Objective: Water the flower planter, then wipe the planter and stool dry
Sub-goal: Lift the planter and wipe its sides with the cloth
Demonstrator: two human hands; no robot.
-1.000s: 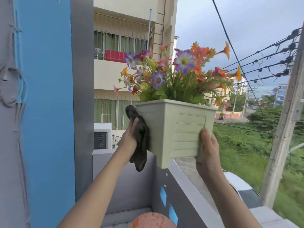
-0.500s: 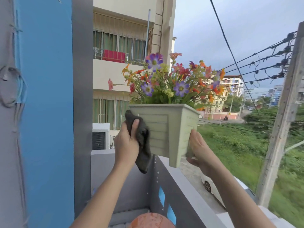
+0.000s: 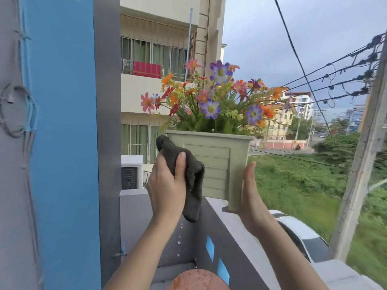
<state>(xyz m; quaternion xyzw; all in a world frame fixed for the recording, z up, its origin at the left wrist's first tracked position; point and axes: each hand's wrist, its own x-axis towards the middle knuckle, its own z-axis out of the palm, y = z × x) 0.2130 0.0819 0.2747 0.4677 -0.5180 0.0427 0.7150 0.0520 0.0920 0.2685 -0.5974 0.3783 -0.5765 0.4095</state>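
- The stool [image 3: 199,280] is seen directly below the planter, at the bottom edge of the view; only part of its round rust-orange top is shown.
- A dark cloth [image 3: 191,176] is gripped by the left hand [image 3: 167,187] at the planter's left side. The fingers are curled round it and the thumb is laid across its near side.
- The cloth is pressed against the left part of the planter's near face, and its loose end is left hanging below the hand.
- Water drops [image 3: 179,242] are caught in mid-air under the cloth, lower left of the planter.
- The planter's lower right corner is held by the right hand [image 3: 252,204]. The thumb is laid straight up along the corner edge; the other fingers are hidden behind the planter, so their spread cannot be told.
- The planter [image 3: 217,162], pale green with slatted panels, is held upright between both hands, at the middle of the view.
- It is filled with flowers [image 3: 211,101] in purple, orange, pink and red.
- A grey balcony wall [image 3: 236,254] with blue diamonds is seen just below the planter.
- A blue pillar [image 3: 62,143] is seen well to the planter's left.
- A white car [image 3: 301,235] is parked lower right of the planter, beyond the wall.
- Behind the planter to the left, a cream building [image 3: 167,17] is seen, with a red sheet [image 3: 147,69] hung on its balcony rail.
- A utility pole [image 3: 362,155] and wires [image 3: 335,65] are seen far right of the planter.
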